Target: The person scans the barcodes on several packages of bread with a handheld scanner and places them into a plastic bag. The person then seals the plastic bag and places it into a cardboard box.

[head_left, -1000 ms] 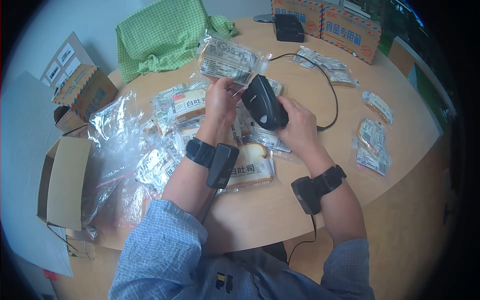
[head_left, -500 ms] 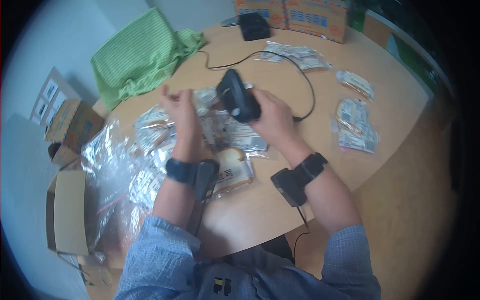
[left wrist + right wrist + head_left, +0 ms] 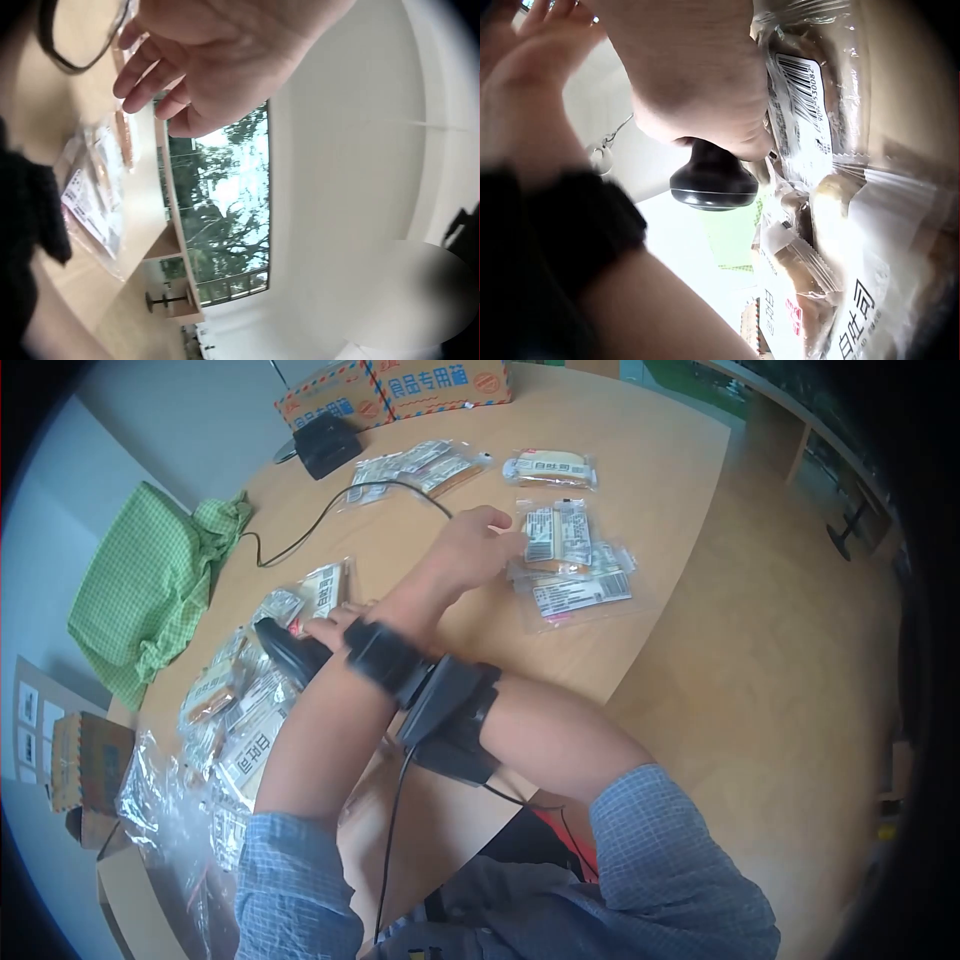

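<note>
Two clear-film bread packs with printed labels (image 3: 558,538), overlapped on the pale wooden table (image 3: 540,660): likely light, soft, crushable; best lifted by sealed rims. Left hand (image 3: 472,550): beside them, fingers loosely open, contact unclear. Right hand (image 3: 340,626): gripping black handheld scanner (image 3: 288,650). Table edge: near, rightward; bare wood nearer the body.

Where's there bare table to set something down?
Bare wooden tabletop lies right of the far clear-bagged bread pack, and between the thin black cable and left hand. It's crowded at left: heaped clear bread bags, black handheld scanner, right hand.
</note>
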`<action>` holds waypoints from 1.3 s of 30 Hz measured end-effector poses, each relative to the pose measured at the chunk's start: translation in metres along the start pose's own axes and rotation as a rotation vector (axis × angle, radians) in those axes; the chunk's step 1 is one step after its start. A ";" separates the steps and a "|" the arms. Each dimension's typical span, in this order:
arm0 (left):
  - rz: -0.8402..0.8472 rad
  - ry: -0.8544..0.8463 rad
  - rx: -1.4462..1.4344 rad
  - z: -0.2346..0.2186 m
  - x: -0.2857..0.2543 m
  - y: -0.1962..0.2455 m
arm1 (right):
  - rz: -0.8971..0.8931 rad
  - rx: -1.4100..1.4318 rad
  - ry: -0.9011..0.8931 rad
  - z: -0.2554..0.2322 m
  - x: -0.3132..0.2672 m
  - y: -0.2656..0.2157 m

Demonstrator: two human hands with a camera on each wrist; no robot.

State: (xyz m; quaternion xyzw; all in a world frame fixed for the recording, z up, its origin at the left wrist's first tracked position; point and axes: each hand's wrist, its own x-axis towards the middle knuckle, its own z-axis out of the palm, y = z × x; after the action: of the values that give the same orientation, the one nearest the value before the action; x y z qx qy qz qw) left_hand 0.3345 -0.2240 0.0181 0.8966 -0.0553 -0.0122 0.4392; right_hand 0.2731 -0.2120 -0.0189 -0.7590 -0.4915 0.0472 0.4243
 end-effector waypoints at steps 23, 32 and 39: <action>0.280 0.450 -1.048 -0.080 -0.029 -0.007 | -0.264 -0.056 0.310 0.006 0.005 0.006; 0.400 1.104 -1.351 -0.140 -0.101 -0.101 | -0.259 -0.281 0.187 0.009 0.003 0.002; 0.449 1.252 -1.207 -0.152 -0.118 -0.106 | -0.088 -0.219 0.279 -0.016 0.004 0.000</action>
State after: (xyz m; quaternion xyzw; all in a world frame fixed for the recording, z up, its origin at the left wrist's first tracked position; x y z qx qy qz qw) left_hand 0.2373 -0.0273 0.0247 0.3236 0.0363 0.5380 0.7775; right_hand 0.2831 -0.2185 -0.0069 -0.7776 -0.4630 -0.1310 0.4048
